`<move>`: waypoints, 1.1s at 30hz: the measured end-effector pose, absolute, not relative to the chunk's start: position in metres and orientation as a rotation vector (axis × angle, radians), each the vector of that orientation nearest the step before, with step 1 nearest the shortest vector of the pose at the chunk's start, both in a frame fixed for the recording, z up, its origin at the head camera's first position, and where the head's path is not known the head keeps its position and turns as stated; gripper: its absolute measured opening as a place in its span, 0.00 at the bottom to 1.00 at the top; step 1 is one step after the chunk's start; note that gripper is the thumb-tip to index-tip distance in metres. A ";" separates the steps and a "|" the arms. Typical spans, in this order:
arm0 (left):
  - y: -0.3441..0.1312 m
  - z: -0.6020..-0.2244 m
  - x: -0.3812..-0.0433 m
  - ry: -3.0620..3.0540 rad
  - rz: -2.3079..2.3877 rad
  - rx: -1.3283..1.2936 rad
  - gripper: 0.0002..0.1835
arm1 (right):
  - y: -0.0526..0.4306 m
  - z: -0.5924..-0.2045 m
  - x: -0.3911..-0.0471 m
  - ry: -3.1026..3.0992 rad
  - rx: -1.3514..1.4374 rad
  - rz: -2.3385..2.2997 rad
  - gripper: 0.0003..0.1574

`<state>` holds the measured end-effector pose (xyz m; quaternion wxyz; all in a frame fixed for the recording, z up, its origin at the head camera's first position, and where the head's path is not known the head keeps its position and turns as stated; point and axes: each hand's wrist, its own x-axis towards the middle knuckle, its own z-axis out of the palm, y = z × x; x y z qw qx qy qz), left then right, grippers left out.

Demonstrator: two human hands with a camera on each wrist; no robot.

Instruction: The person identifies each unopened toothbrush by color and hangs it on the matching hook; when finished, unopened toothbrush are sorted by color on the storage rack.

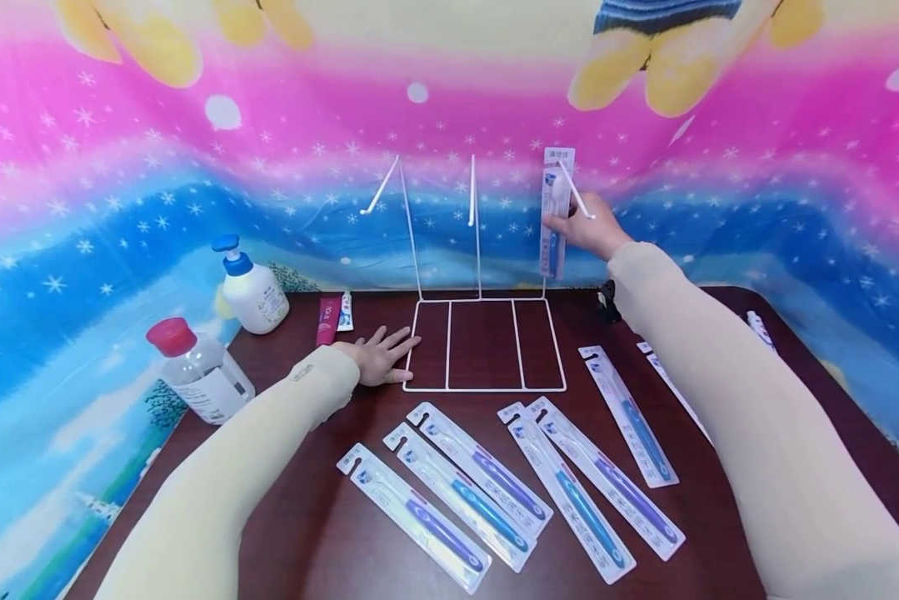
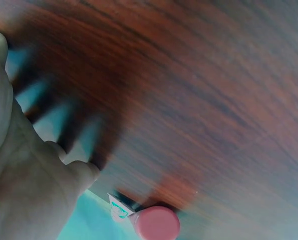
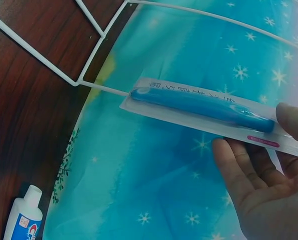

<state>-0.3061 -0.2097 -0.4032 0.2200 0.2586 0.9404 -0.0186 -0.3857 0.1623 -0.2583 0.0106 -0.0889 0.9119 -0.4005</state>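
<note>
My right hand (image 1: 597, 227) pinches a blue packaged toothbrush (image 1: 551, 257) between thumb and fingers. The pack stands upright at the right-hand hook (image 1: 578, 193) of a white wire rack (image 1: 486, 389), its top behind the hook in the head view. In the right wrist view the blue handle (image 3: 203, 106) shows through clear plastic, with the thumb at its edge. My left hand (image 1: 380, 358) lies on the table with fingers spread, fingertips and thumb right at the rack's left base wire. The middle hook (image 1: 472, 196) and left hook (image 1: 381, 187) hold no packs.
Several packaged toothbrushes lie in front of the rack, including a purple one (image 1: 437, 529) and a blue one (image 1: 632, 417). Left stand a red-capped bottle (image 1: 205, 379) and a blue-topped pump bottle (image 1: 254, 292), near a red tube (image 1: 328, 321). A toothpaste tube (image 1: 760, 329) lies right.
</note>
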 end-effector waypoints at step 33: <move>-0.209 -0.398 -0.306 2.604 -0.036 0.740 0.39 | 0.357 -0.321 -0.248 2.797 -0.072 -0.380 0.28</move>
